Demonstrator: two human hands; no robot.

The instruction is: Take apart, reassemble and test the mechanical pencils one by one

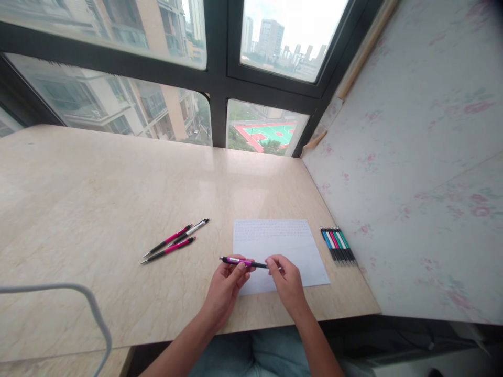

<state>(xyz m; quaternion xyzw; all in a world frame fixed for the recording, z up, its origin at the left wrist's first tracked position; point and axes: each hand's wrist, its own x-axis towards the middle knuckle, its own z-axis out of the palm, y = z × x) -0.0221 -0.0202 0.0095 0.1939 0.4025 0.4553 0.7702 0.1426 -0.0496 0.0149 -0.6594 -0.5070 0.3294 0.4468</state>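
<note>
The purple pen point(247, 262) is in the left hand point(223, 289), lying across its fingers point(238, 270) with the thumb pressed over the barrel; those fingers are closed on it, and its clicker end pokes out beyond them to the left; the right hand point(289, 280) has thumb and forefinger drawn narrow at the tip end, though I cannot tell whether they actually grip it; the pen sits over the left part of a thin, flat sheet of white paper point(304, 262) with rows of handwriting along the top; the surface point(118, 193) is smooth, glossy and beige, with marble-like veining; to the left lie three slim pens point(170, 250) with dark grips and pointed tips, two magenta and one whitish; near the flower-patterned wall point(424, 173), a row of coloured pens point(338, 246) lies side by side; a smooth grey cable point(88, 298) arches at lower left.
</note>
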